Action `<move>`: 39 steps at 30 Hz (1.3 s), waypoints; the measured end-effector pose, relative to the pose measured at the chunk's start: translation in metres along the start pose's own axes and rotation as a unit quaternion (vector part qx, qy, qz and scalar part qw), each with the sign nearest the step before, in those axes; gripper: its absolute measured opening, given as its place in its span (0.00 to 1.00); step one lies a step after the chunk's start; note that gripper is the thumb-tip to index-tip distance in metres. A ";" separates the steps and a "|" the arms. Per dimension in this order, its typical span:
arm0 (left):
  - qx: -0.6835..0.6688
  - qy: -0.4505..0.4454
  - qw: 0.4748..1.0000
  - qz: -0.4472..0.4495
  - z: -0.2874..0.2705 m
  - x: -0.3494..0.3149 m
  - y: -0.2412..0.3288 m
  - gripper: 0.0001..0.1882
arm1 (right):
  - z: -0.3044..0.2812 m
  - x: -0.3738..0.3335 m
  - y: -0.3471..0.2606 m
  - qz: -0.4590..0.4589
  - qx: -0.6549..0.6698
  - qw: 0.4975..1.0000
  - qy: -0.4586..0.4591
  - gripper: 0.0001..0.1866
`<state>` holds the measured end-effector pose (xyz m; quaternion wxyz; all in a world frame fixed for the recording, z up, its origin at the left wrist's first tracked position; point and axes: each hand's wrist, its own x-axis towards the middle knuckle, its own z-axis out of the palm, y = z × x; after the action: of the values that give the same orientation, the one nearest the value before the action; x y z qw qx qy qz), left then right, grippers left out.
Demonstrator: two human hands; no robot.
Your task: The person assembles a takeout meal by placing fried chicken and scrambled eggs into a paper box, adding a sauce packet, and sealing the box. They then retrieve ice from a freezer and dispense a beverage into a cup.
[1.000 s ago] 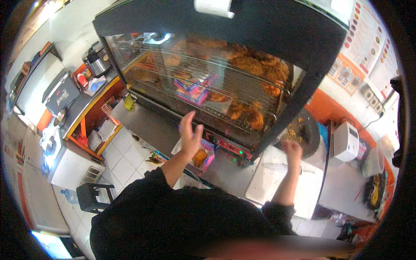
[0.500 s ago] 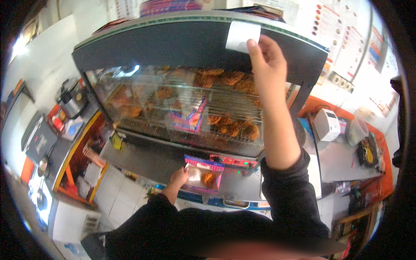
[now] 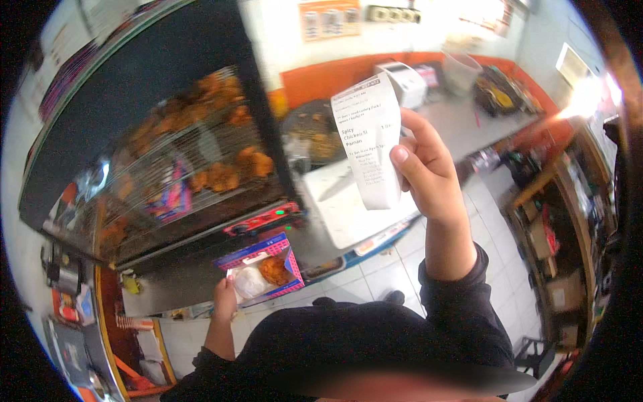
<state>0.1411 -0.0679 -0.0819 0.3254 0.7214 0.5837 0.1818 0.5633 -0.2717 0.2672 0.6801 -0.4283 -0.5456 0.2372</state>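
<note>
My right hand (image 3: 427, 167) is raised and pinches a long white paper receipt (image 3: 367, 144) by its right edge, thumb on the printed side. Lower down, my left hand (image 3: 226, 298) grips the left side of an open purple and pink cardboard food box (image 3: 292, 283). Inside the box lie a white rounded lump (image 3: 250, 283), perhaps wrapped rice, and a piece of fried chicken (image 3: 273, 271) to its right. The fingers under the box are hidden.
A glass-fronted warmer (image 3: 134, 80) with fried chicken on racks stands at the left. Right of it are a white board (image 3: 335, 218), a dark tray (image 3: 311, 127) and a small white printer (image 3: 404, 84). Shelves (image 3: 559, 248) line the far right.
My view has turned to the right, so the warmer now sits at the left. The receipt has come from in front of the warmer's top to above the counter, its print now facing me.
</note>
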 end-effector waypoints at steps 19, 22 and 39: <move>-0.268 -0.292 0.918 -0.027 0.454 -0.057 0.527 0.22 | -0.591 -0.135 0.034 0.227 -0.045 0.937 0.262 0.26; -0.258 -0.282 0.923 -0.044 0.514 -0.025 0.567 0.22 | -0.678 -0.100 0.117 0.296 -0.090 0.902 0.302 0.26; -0.075 -0.064 0.995 -0.005 0.843 0.217 0.839 0.24 | -0.932 -0.021 0.418 0.303 -0.451 0.839 0.002 0.12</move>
<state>1.3447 -0.1664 -0.1439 0.4164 0.7024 0.5495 0.1770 1.4984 -0.3730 -0.1309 0.3071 -0.8322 -0.4335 0.1585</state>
